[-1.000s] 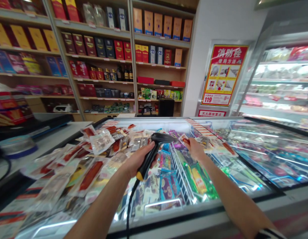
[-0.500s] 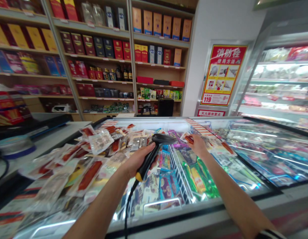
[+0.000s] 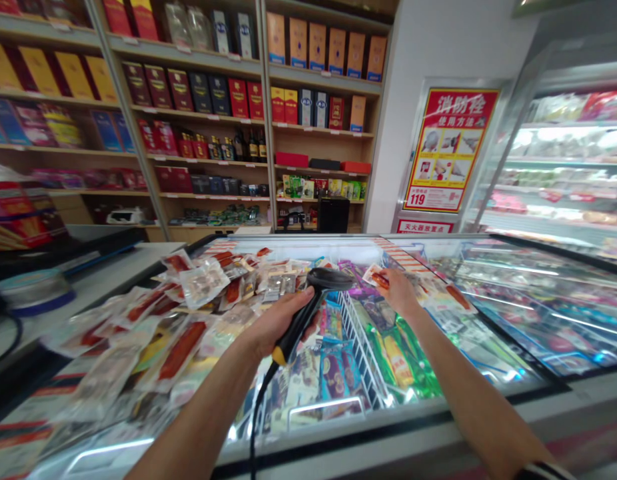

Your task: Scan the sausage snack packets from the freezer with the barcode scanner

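Note:
My left hand (image 3: 283, 320) is wrapped round the grip of a black barcode scanner (image 3: 299, 328) with a yellow tip at its base and a cable running down. The scanner's head points right. Across from it, my right hand (image 3: 399, 293) pinches a small clear packet of reddish-brown sausage (image 3: 379, 278) above the freezer glass. To the left, many vacuum-packed snacks lie heaped on the glass, among them a long red sausage pack (image 3: 182, 350) and a pale packet (image 3: 203, 283). Another sausage packet (image 3: 458, 298) lies right of my right hand.
Under the glass of the chest freezer (image 3: 388, 420), a white wire divider (image 3: 361, 347) separates bagged ice creams. A counter with a roll of tape (image 3: 33, 292) stands at left. Shelves of boxed bottles (image 3: 208, 93) line the back, with a red poster (image 3: 447, 150) and a lit display fridge (image 3: 578, 167) at right.
The view has shifted very slightly. Both hands keep their places, with the scanner and the sausage packet still held facing each other.

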The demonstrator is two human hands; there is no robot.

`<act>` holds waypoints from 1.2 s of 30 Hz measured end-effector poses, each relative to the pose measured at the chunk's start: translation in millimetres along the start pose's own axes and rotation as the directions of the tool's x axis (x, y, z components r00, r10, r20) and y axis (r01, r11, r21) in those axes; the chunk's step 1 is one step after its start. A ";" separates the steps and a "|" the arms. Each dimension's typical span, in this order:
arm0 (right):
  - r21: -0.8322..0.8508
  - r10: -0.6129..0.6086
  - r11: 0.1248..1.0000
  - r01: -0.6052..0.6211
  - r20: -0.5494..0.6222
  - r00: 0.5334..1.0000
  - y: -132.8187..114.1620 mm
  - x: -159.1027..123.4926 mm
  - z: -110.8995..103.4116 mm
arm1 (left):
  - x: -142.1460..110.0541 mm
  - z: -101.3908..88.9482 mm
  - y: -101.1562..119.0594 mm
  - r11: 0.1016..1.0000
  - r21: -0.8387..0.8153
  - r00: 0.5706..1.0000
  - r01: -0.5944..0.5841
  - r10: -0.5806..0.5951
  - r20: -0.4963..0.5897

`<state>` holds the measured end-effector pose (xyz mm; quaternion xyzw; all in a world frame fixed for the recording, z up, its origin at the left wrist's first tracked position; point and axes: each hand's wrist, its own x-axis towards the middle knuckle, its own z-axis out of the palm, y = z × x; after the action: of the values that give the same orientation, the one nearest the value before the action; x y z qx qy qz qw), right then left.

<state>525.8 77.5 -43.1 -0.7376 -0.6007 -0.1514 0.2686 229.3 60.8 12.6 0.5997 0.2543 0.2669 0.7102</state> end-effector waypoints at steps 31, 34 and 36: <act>-0.402 0.144 0.910 -0.104 0.071 0.987 8.8 -4.3 -1.4 | -5.0 -19.5 12.3 0.994 0.084 0.970 -0.073 0.090 -0.225; -0.419 0.242 0.874 -0.247 -0.066 0.968 24.6 -5.2 -1.8 | -3.9 -24.4 12.3 0.993 0.080 0.966 -0.082 0.099 -0.238; -0.393 0.245 0.873 -0.289 -0.158 0.956 26.2 -4.6 -3.2 | -2.8 -25.4 11.4 0.993 0.094 0.968 -0.077 0.097 -0.230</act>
<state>550.4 68.5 -48.5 -0.8446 -0.4328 -0.2739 0.1563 209.1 78.6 20.1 0.6041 0.3205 0.3557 0.6371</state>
